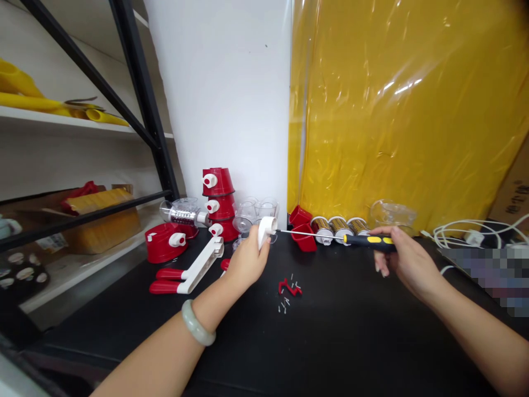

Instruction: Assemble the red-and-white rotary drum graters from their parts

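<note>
At the frame's centre, the left hand wraps snugly around a white plastic piece, probably to steady it against the screwdriver, whose tip meets its right side. Right of centre, the right hand pinches the handle's end, lower fingers loose — apparently for easy twisting. Screws lie lower centre, likely for quick reach. Grater drums bound the rear; black tabletop spreads under the right forearm — room to swing.
</note>
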The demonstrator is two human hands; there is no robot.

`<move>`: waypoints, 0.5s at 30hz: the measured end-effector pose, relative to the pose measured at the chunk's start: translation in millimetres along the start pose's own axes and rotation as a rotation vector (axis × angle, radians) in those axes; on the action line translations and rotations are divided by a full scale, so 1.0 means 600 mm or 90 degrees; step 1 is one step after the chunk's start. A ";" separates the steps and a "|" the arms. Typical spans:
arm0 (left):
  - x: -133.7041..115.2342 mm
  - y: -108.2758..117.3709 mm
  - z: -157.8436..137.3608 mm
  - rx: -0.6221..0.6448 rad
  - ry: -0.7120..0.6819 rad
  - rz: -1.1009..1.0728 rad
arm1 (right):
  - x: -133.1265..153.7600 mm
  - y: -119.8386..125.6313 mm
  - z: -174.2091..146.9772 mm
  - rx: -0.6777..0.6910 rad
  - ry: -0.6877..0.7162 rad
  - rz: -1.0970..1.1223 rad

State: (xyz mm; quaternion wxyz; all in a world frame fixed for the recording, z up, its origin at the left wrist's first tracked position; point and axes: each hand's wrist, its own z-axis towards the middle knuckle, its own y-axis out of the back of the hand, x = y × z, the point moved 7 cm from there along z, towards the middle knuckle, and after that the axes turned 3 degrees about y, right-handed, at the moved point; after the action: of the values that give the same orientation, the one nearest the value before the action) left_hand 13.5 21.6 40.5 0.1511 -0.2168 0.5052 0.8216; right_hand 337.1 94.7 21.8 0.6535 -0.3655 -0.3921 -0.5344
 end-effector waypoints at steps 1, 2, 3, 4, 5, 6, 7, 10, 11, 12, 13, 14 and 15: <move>0.000 0.000 0.000 -0.002 -0.003 -0.001 | -0.002 -0.002 0.001 0.007 -0.008 0.034; 0.001 0.000 0.001 -0.005 -0.004 -0.002 | -0.002 -0.003 0.002 0.011 -0.011 0.069; 0.002 0.000 0.001 -0.007 -0.003 -0.003 | -0.003 -0.003 0.002 0.013 -0.010 0.094; 0.003 0.000 0.001 -0.008 -0.001 -0.004 | -0.003 -0.003 0.003 0.012 -0.007 0.104; 0.003 0.000 0.001 -0.007 0.002 -0.006 | -0.002 -0.001 0.003 0.006 -0.001 0.099; 0.003 0.000 0.000 -0.005 0.005 -0.007 | -0.001 0.001 0.002 -0.001 0.007 0.082; 0.003 -0.001 0.000 -0.003 0.006 -0.008 | -0.001 0.003 0.002 -0.007 0.013 0.056; 0.000 -0.002 -0.001 -0.001 -0.003 -0.009 | -0.005 0.007 0.002 -0.014 0.010 -0.012; 0.000 -0.002 -0.001 -0.002 -0.006 -0.009 | -0.007 0.006 0.002 -0.007 0.005 -0.009; 0.001 -0.002 -0.001 -0.003 -0.006 -0.009 | -0.009 0.005 0.003 -0.003 0.003 0.010; 0.002 -0.002 0.000 -0.005 -0.005 -0.010 | -0.009 0.004 0.004 -0.001 0.006 0.035; 0.004 -0.002 0.000 -0.007 -0.002 -0.011 | -0.008 0.004 0.005 -0.003 0.016 0.060; 0.005 -0.002 0.001 -0.008 0.001 -0.012 | -0.006 0.004 0.005 -0.006 0.027 0.077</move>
State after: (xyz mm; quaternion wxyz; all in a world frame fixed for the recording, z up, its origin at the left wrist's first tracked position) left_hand 11.5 22.5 38.3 0.1571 -0.2233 0.4981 0.8230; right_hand 338.7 99.3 19.9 0.6913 -0.3799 -0.3528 -0.5033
